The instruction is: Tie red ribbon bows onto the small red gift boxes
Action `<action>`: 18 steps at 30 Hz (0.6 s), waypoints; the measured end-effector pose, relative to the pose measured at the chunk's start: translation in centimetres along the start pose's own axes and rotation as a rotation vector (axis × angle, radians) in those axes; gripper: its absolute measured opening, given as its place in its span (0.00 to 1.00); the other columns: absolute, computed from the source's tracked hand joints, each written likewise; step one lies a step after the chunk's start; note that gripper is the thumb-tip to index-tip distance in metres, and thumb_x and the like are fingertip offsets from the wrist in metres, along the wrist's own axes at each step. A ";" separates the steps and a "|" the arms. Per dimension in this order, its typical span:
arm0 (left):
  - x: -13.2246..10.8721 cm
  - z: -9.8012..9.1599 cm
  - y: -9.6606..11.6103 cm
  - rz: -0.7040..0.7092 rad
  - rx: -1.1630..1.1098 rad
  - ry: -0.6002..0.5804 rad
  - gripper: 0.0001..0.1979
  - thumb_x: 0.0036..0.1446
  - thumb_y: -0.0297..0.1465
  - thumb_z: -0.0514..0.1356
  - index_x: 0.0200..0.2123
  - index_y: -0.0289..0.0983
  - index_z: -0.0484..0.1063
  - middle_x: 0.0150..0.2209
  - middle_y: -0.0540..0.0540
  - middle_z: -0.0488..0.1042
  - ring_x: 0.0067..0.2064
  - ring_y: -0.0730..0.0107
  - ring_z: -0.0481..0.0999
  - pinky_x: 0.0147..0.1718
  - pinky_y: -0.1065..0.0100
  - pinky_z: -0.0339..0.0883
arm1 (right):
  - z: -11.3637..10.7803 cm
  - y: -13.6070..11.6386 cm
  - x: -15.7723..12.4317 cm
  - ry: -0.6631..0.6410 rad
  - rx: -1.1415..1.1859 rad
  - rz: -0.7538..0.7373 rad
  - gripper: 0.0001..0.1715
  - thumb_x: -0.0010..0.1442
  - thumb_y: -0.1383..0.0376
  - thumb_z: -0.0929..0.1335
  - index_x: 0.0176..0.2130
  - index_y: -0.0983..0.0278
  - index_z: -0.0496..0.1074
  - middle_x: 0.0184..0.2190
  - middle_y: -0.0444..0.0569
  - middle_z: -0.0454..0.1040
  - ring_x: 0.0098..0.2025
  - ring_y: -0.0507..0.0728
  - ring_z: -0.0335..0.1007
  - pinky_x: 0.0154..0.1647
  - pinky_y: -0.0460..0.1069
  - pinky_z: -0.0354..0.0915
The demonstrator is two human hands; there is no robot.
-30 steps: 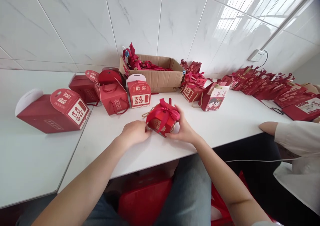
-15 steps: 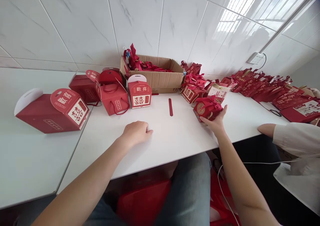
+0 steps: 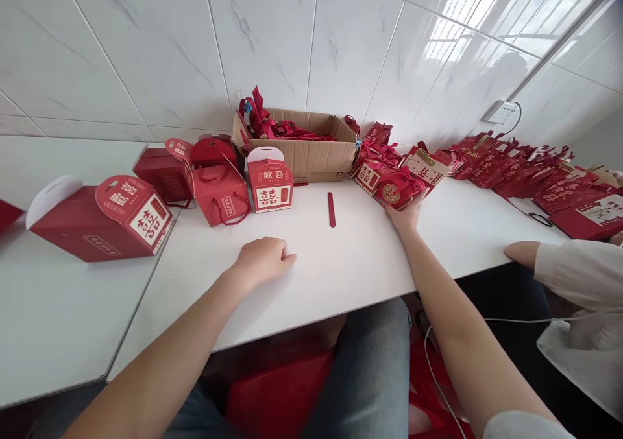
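Note:
My right hand (image 3: 405, 214) grips a small red gift box (image 3: 395, 190) with a round gold emblem and a ribbon bow. The box is up against other red boxes, including a boxy one (image 3: 368, 175) with a white character label. Resting on the white table, my left hand (image 3: 263, 259) has its fingers curled in, and nothing shows in it. A thin red strip (image 3: 331, 209) lies flat beyond it, between my hands. Past my left hand stand a red handled box (image 3: 269, 183) and another red box with rope handles (image 3: 221, 196).
A cardboard carton (image 3: 311, 157) holding red ribbons stands against the tiled wall. On the left is a large red box (image 3: 100, 222) with its flaps up. Rows of red bags (image 3: 511, 170) line the right side, near another person's sleeve (image 3: 567, 264).
My right hand has moved away from me and slightly left, bringing the gift box against the group of red boxes. My left hand has stayed in place.

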State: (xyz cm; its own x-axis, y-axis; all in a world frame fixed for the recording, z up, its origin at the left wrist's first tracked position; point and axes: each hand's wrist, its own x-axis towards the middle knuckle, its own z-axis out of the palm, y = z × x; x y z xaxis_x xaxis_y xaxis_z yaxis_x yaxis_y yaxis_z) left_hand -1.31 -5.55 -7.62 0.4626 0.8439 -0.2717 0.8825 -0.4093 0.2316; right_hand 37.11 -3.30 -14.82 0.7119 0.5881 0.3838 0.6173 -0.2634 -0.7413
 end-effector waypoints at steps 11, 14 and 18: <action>-0.2 0.4 -0.1 0.014 0.021 0.023 0.15 0.59 0.40 0.52 0.25 0.38 0.69 0.34 0.42 0.78 0.37 0.56 0.76 0.31 0.64 0.61 | -0.9 -4.0 -8.4 -0.135 -0.316 -0.339 0.51 0.53 0.61 0.67 0.69 0.60 0.43 0.71 0.56 0.28 0.73 0.71 0.20 0.68 0.70 0.31; -0.2 0.5 -0.1 -0.007 0.018 0.020 0.16 0.59 0.42 0.51 0.27 0.38 0.70 0.34 0.43 0.78 0.36 0.58 0.76 0.30 0.64 0.61 | 0.3 -5.6 -8.8 -0.200 -0.424 -0.542 0.37 0.58 0.63 0.64 0.65 0.53 0.56 0.72 0.50 0.34 0.73 0.71 0.23 0.66 0.72 0.32; 0.0 0.6 -0.1 -0.018 0.000 0.015 0.16 0.58 0.42 0.52 0.25 0.38 0.69 0.33 0.43 0.77 0.35 0.58 0.75 0.29 0.64 0.60 | 2.4 -6.7 -6.6 -0.135 -0.390 -0.376 0.35 0.59 0.66 0.61 0.65 0.55 0.59 0.73 0.49 0.31 0.72 0.72 0.23 0.64 0.72 0.40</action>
State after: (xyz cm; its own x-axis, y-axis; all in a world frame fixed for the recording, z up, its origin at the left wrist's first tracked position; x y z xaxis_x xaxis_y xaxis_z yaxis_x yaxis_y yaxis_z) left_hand -1.39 -5.68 -8.20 0.4458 0.8561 -0.2616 0.8905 -0.3944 0.2269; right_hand 27.47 -3.57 -13.67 0.3851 0.7821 0.4899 0.9170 -0.2647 -0.2983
